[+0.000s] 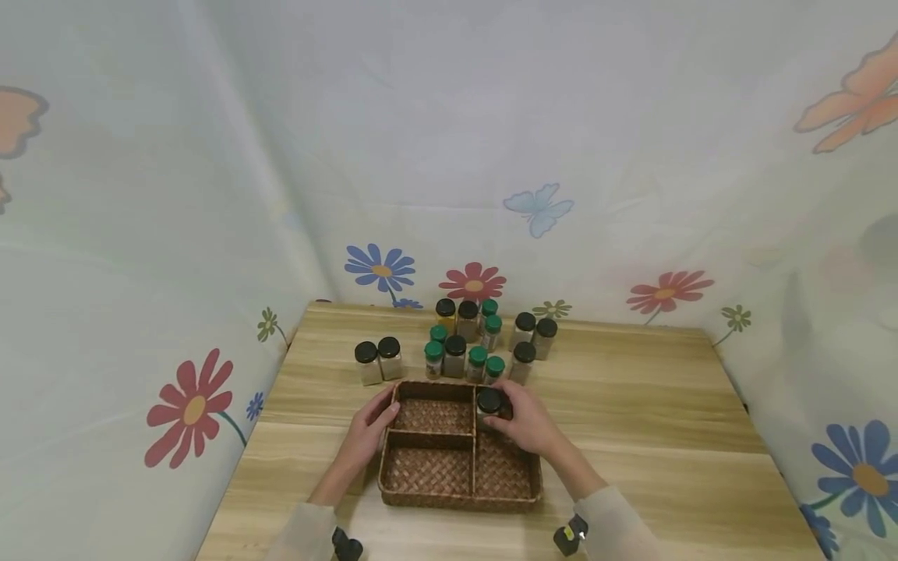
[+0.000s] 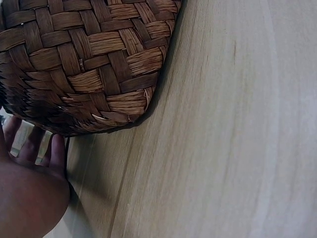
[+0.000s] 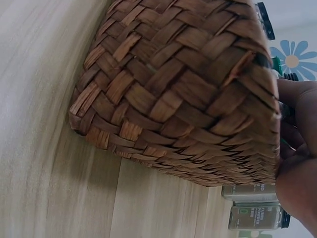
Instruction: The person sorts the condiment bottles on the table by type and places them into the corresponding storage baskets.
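Note:
A brown woven basket (image 1: 428,499) with three compartments sits on the wooden table, its side wall (image 2: 94,54) filling much of the left wrist view. My left hand (image 1: 368,428) rests against its left side near the back corner, thumb over the rim. With my right hand (image 1: 526,421) I grip a black-lidded spice jar (image 1: 489,401) in the back part of the right compartment. In the right wrist view the basket's wall (image 3: 173,84) hides that jar, and the right hand (image 3: 299,134) shows at the rim. Both left compartments hold nothing.
Behind the basket stand several black-lidded jars (image 1: 455,358) and green-lidded jars (image 1: 433,362). Two more black-lidded jars (image 1: 389,358) stand at the back left. A flower-printed curtain (image 1: 449,156) hangs around the wooden table (image 1: 652,405).

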Action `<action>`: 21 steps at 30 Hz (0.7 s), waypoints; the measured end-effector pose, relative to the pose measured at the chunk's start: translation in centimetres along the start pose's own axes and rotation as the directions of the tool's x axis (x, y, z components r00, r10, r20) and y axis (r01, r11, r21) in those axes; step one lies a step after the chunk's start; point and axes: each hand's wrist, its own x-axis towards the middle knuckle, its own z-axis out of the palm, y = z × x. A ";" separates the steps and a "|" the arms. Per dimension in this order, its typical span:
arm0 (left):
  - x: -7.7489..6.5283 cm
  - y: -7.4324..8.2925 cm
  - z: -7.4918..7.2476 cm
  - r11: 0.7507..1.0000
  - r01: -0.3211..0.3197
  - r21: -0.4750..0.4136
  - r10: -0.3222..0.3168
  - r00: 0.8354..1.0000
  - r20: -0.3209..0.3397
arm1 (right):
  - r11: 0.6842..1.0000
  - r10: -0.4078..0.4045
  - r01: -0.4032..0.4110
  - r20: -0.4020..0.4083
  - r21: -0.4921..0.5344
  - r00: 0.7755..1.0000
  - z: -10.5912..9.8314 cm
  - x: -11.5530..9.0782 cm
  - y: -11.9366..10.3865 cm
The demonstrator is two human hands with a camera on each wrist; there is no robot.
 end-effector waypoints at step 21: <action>0.2 -0.3 0.0 1.000 0.005 0.012 -0.005 1.000 -0.002 | 1.000 0.006 -0.006 -0.009 -0.003 1.000 0.2 0.0 0.1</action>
